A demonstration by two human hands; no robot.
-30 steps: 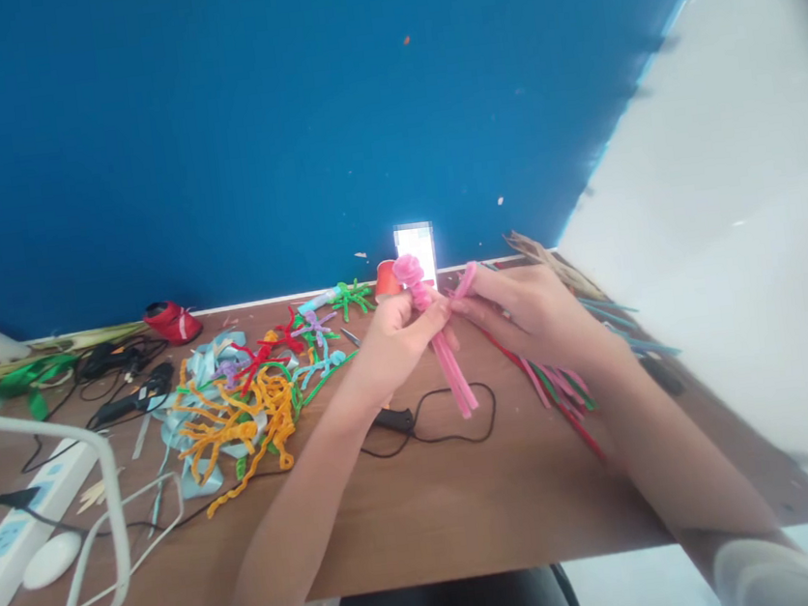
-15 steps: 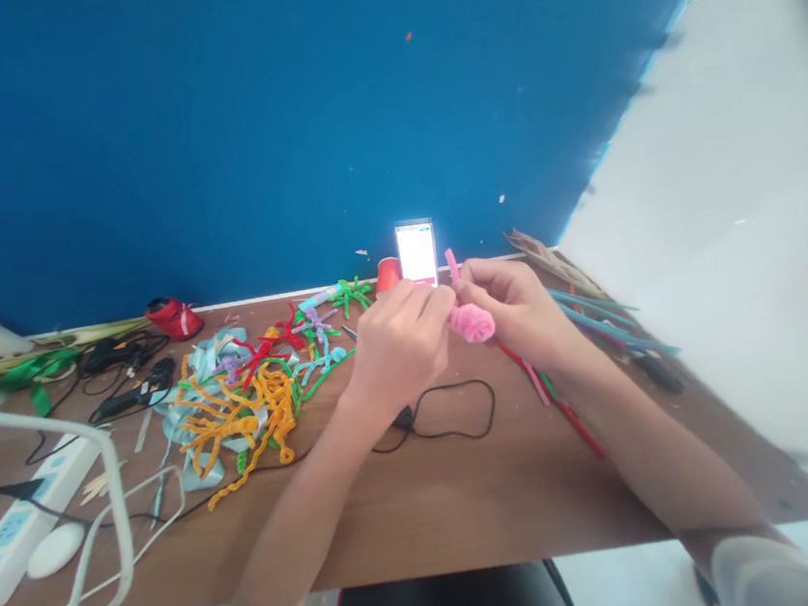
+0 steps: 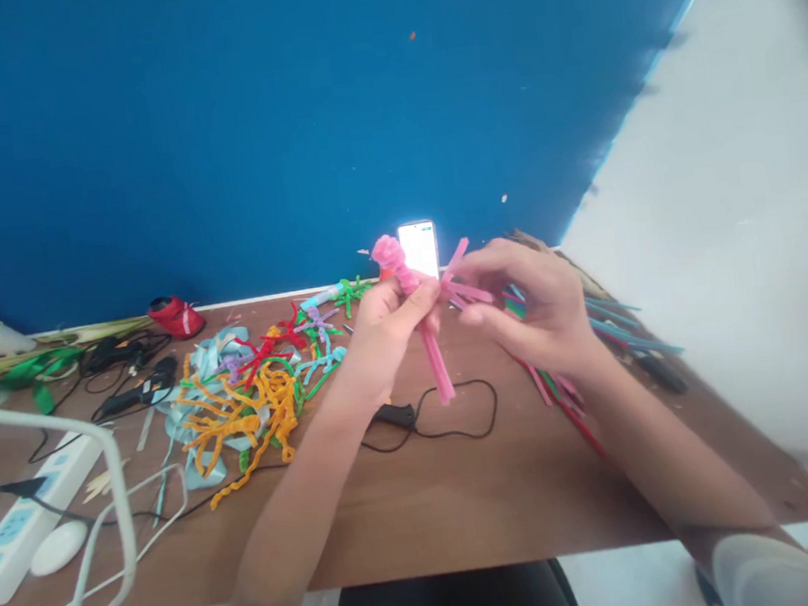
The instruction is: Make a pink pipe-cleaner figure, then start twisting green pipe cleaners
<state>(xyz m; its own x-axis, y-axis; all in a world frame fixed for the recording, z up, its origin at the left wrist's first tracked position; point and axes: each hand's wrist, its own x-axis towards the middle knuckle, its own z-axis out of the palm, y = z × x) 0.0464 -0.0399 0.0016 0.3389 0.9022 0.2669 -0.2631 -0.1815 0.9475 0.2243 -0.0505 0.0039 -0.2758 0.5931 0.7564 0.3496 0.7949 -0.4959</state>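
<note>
Pink fuzzy pipe cleaners (image 3: 437, 365) are pinched between the thumb and fingers of my left hand (image 3: 387, 336). A rolled pink knob (image 3: 388, 252) sticks up at their upper left. Several loose ends spread to the right, and a pair of strands hangs down below the hand. My right hand (image 3: 541, 305) is beside those loose ends, its thumb and forefinger apart around them. Behind my hands a phone (image 3: 419, 248) with a bright screen leans upright near the wall.
Orange pipe cleaner pieces (image 3: 248, 408) lie tangled with light blue ribbon (image 3: 208, 473) on the left. More pipe cleaners (image 3: 634, 340) lie on the right. A black-handled tool (image 3: 393, 415) with a looped cord rests in front. A power strip (image 3: 41, 515) and white bent frame (image 3: 118, 501) stand far left.
The pink piece has turned: its knob has gone from the lower right to the upper left of my hands. My right fingers have parted and moved right.
</note>
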